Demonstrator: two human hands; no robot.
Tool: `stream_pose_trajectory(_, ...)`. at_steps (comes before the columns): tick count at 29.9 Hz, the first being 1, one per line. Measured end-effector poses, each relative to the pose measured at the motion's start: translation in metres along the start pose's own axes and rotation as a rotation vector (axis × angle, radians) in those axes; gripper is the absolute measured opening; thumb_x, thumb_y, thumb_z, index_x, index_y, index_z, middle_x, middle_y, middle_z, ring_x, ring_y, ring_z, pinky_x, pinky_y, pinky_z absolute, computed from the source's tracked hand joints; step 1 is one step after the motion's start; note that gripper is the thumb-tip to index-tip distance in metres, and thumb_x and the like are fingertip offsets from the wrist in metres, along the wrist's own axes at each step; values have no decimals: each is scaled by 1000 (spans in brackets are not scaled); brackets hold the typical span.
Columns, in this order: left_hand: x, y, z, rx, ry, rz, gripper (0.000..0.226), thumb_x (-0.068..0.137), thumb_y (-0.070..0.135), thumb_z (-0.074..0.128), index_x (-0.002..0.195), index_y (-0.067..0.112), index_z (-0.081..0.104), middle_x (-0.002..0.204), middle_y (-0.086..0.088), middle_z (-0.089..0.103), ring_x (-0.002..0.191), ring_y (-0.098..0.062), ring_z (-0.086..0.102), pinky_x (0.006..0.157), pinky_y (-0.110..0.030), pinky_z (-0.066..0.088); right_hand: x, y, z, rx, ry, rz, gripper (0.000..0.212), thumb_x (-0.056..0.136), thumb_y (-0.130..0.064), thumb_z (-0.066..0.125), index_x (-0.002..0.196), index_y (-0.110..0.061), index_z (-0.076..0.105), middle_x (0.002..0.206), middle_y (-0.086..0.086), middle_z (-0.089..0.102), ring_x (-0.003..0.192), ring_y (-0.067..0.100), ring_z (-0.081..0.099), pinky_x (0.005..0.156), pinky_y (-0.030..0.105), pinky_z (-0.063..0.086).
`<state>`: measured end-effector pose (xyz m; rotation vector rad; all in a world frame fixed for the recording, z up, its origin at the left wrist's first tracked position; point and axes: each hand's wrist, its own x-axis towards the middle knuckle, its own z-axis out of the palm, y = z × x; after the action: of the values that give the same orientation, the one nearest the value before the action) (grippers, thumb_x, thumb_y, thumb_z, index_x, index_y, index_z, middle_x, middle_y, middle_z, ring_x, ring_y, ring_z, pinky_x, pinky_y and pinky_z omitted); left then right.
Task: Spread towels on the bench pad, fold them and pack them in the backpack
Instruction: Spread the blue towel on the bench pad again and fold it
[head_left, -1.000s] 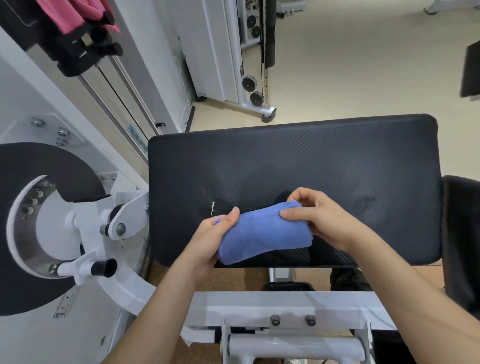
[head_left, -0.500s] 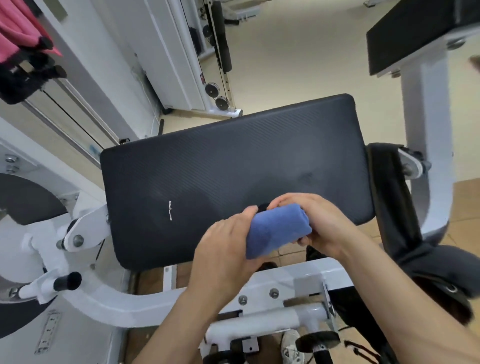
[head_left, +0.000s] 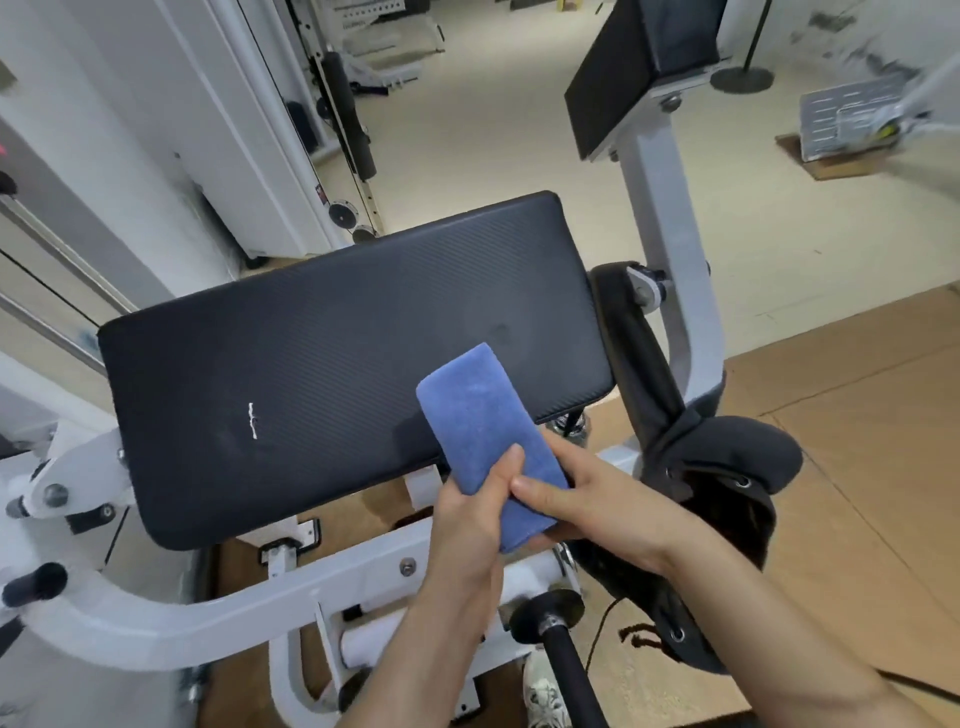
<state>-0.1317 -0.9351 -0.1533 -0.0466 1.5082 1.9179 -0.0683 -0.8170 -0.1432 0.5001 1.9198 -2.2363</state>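
A folded blue towel (head_left: 475, 410) is held up in front of the near right corner of the black bench pad (head_left: 311, 364). My left hand (head_left: 470, 512) grips its lower end, thumb on top. My right hand (head_left: 597, 501) holds the same end from the right, thumb laid across the towel. The towel's upper end sticks out free over the pad. A black backpack (head_left: 727, 478) hangs open on the machine's frame just right of my right hand.
The pad sits on a white machine frame (head_left: 208, 613) with a black handle (head_left: 566, 654) below my hands. A white upright post (head_left: 670, 249) carries another black pad (head_left: 634, 67). Gym machines stand at the back left. My shoe (head_left: 543, 696) is on the brown floor.
The view has swung right and the backpack has come into sight. Both hands have lifted the folded towel off the pad and turned it from lying crosswise to pointing away from me.
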Motion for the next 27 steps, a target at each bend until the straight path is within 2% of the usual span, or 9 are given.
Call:
stream_pose_trajectory(3, -20, -15, 0, 69, -46, 20, 49, 75, 32, 70, 117, 6, 62, 106, -11, 74, 94, -27, 72, 73, -38, 60, -31, 12, -7, -127, 55, -22, 37, 95, -22, 63, 129, -32, 53, 113, 0, 71, 103, 21, 69, 91, 47, 55)
stream_pose_trajectory(5, -33, -19, -3, 19, -96, 23, 52, 74, 33, 69, 119, 9, 60, 108, -6, 74, 97, -23, 72, 75, -35, 59, -53, 21, -14, -260, 66, -38, 46, 93, -19, 66, 133, -35, 50, 116, -3, 69, 104, 16, 68, 89, 41, 56)
stream_pose_trajectory(9, -46, -26, -5, 102, -114, 75, 70, 66, 39, 82, 127, 20, 56, 124, 0, 66, 111, -13, 65, 92, -36, 54, -94, 37, -31, -604, 89, -29, 62, 84, -19, 73, 138, -34, 47, 119, -12, 66, 108, 7, 63, 95, 34, 51)
stream_pose_trajectory(13, -54, -44, 15, 387, -157, 121, 58, 72, 22, 81, 126, 20, 60, 116, 1, 68, 105, -11, 66, 90, -28, 55, -125, 43, -54, -813, 146, 12, 42, 78, -15, 73, 116, -29, 63, 100, -15, 67, 89, 3, 61, 76, 23, 49)
stream_pose_trajectory(16, -57, -59, 35, 553, -205, 190, 25, 81, 9, 72, 101, 24, 72, 94, 4, 75, 93, -13, 70, 80, -28, 57, -142, 46, -74, -791, 165, 61, 34, 72, -10, 71, 101, -28, 65, 86, -14, 63, 75, 4, 57, 64, 20, 45)
stream_pose_trajectory(19, -53, -76, 53, 569, -203, 249, 13, 86, 14, 68, 94, 24, 71, 90, 7, 75, 90, -12, 69, 79, -28, 56, -153, 49, -100, -645, 123, 126, 26, 70, -14, 72, 92, -25, 65, 80, -10, 61, 70, 8, 56, 63, 27, 44)
stream_pose_trajectory(23, -39, -103, 78, 567, -129, 229, 14, 94, 20, 62, 88, 32, 68, 86, 16, 72, 84, -1, 66, 71, -13, 49, -162, 55, -147, -329, 18, 224, 28, 76, -33, 73, 101, -22, 68, 94, 1, 71, 86, 17, 68, 72, 30, 54)
stream_pose_trajectory(25, -31, -121, 90, 566, -107, 190, 16, 95, 18, 60, 87, 31, 66, 86, 13, 70, 84, -6, 65, 72, -16, 49, -158, 64, -175, -306, 5, 272, 27, 77, -41, 72, 99, -26, 71, 98, 7, 71, 86, 23, 66, 78, 36, 52)
stream_pose_trajectory(27, -25, -142, 103, 579, -79, 150, 18, 94, 12, 59, 88, 28, 64, 88, 6, 68, 83, -12, 62, 74, -26, 49, -152, 74, -203, -316, -15, 307, 24, 80, -40, 73, 98, -24, 72, 94, 10, 67, 82, 21, 61, 75, 35, 48)
